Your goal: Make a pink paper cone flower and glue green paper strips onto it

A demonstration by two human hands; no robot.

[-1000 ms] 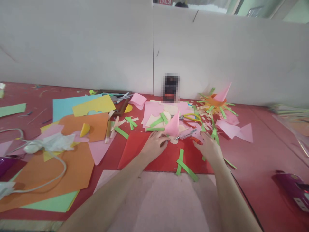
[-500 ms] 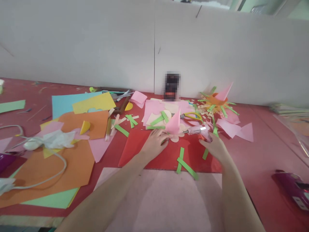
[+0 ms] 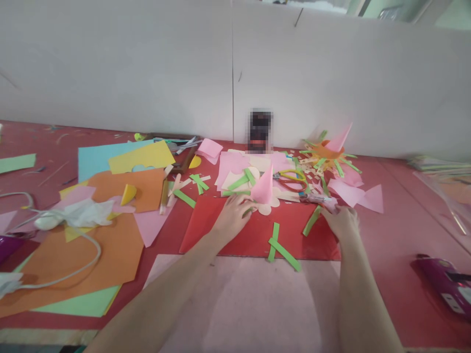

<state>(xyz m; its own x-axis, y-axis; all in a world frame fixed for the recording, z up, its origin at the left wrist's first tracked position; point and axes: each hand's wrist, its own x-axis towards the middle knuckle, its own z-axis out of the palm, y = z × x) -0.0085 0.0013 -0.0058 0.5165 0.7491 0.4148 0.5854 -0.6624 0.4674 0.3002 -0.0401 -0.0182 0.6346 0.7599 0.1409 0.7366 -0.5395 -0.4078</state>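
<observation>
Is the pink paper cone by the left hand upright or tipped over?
Upright: the pink paper cone has its pointed tip upward and wide end down, near the left hand.

Craft workspace; red table [image 3: 397,235], coloured paper sheets [image 3: 121,250], scissors [image 3: 293,172]

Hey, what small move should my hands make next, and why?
Probably bring the right hand across to the pink cone: only the left hand is at its base, while the right is off by the metal-tipped tool.
</observation>
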